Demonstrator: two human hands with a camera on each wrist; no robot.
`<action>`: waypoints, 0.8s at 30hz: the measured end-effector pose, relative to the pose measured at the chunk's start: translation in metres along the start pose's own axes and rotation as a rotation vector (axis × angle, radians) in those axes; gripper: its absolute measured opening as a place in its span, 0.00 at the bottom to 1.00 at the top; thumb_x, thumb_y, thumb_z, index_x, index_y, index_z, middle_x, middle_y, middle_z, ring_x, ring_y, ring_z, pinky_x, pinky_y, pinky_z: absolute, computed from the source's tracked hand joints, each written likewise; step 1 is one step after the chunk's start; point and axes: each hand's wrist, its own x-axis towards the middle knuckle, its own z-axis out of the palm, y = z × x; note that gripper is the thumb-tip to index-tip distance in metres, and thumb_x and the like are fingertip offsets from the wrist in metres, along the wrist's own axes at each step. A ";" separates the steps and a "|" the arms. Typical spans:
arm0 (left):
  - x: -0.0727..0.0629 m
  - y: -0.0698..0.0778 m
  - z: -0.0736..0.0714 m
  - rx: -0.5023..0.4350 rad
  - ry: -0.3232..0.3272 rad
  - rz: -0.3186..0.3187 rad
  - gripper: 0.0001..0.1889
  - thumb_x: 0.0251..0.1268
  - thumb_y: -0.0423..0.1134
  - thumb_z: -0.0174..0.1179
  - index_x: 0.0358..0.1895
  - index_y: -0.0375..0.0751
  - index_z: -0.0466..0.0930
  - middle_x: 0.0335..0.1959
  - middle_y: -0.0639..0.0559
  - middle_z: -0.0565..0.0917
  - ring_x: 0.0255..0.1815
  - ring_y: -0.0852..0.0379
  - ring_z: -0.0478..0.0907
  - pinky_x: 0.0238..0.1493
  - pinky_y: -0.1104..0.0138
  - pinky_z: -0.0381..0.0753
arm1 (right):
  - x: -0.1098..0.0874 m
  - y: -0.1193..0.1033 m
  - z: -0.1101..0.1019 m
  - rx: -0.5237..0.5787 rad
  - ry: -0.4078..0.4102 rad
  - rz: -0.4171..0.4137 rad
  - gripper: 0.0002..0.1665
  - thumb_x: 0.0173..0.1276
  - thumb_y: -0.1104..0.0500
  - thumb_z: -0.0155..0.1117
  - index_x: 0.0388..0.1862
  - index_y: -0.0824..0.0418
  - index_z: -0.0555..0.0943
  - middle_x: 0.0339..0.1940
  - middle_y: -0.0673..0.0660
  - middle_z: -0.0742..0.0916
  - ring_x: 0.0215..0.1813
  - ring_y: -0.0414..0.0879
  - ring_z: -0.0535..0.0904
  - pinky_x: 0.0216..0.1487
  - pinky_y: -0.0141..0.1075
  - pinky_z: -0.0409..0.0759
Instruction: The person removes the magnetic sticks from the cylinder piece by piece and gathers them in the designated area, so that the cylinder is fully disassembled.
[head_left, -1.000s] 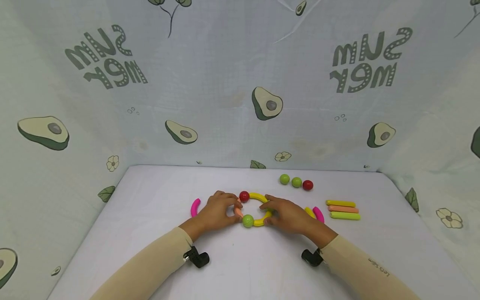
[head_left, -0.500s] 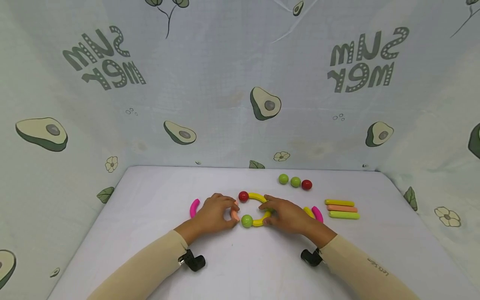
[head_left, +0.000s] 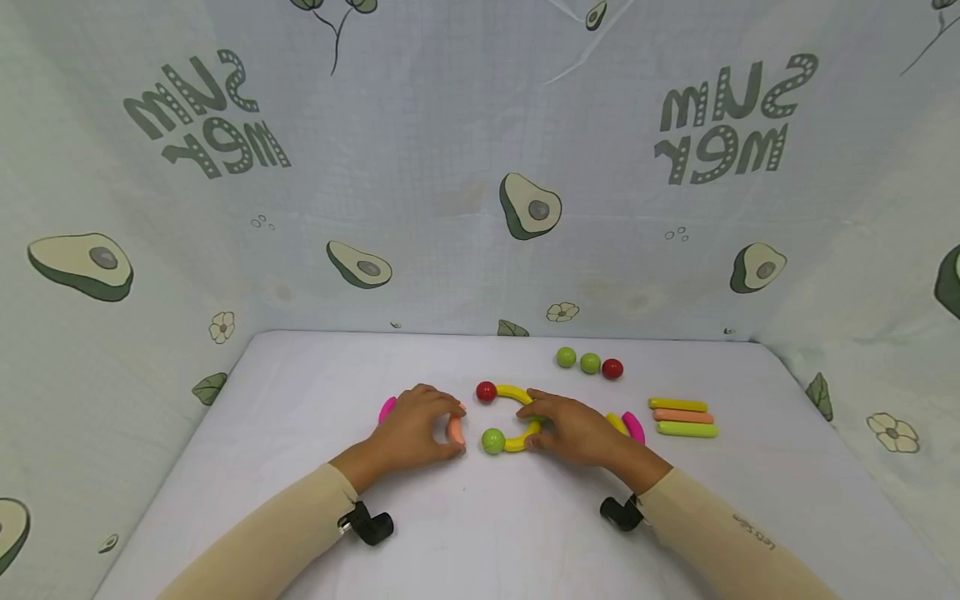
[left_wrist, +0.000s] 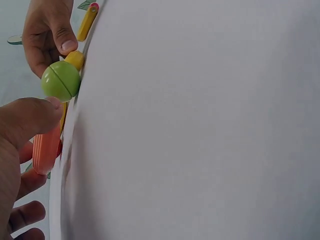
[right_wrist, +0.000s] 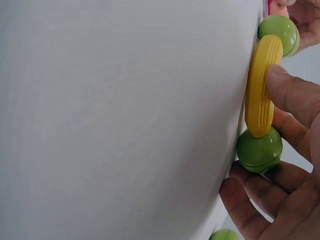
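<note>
Left grip (head_left: 416,425) pinches orange arc (head_left: 457,430), near green ball (head_left: 492,441) and red ball (head_left: 486,392), touching neither. Right grip (head_left: 573,427) grasps yellow arc (right_wrist: 259,92). Best, likely: orange arc low over worktop (head_left: 465,533), balls unnudged; right grip braced, gentle, joints unstrained.

Head view: soft, even light; direction hard to tell. Table (head_left: 480,533) pale, brightest; cloth (head_left: 427,175) behind it duller grey, its print sharp. Faint, soft-edged shadow on table beside left sleeve (head_left: 262,533). Wrist views dimmer, greyer, slightly soft in detail. Table edge bows in left one, grey shade along it. Small glint on green ball (left_wrist: 61,81) by that table edge.
</note>
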 end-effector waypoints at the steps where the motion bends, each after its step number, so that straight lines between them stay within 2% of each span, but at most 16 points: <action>1: -0.001 -0.001 -0.002 -0.011 0.007 -0.011 0.23 0.54 0.51 0.77 0.53 0.51 0.87 0.54 0.60 0.85 0.60 0.55 0.73 0.64 0.53 0.71 | 0.000 0.000 0.000 0.001 0.000 -0.001 0.24 0.63 0.53 0.78 0.59 0.48 0.85 0.75 0.56 0.74 0.75 0.56 0.68 0.70 0.54 0.70; 7: -0.007 -0.011 -0.014 -0.059 0.044 -0.064 0.27 0.49 0.51 0.80 0.55 0.51 0.85 0.56 0.63 0.84 0.62 0.58 0.72 0.68 0.54 0.67 | 0.000 0.000 -0.001 0.002 0.002 -0.004 0.24 0.63 0.53 0.78 0.59 0.48 0.85 0.75 0.56 0.74 0.75 0.56 0.69 0.70 0.54 0.70; 15: -0.019 -0.022 -0.033 -0.124 0.101 -0.096 0.30 0.46 0.47 0.82 0.56 0.50 0.85 0.55 0.62 0.84 0.61 0.56 0.72 0.65 0.52 0.70 | 0.000 -0.001 0.000 0.000 0.003 -0.005 0.25 0.63 0.53 0.78 0.59 0.48 0.85 0.75 0.56 0.74 0.75 0.56 0.69 0.70 0.54 0.71; 24: -0.032 -0.037 -0.044 -0.171 0.106 -0.139 0.30 0.48 0.45 0.82 0.58 0.47 0.84 0.56 0.59 0.83 0.63 0.52 0.71 0.66 0.49 0.71 | -0.001 -0.001 0.001 -0.038 0.015 0.019 0.25 0.62 0.52 0.79 0.59 0.46 0.85 0.75 0.54 0.74 0.74 0.55 0.70 0.67 0.55 0.74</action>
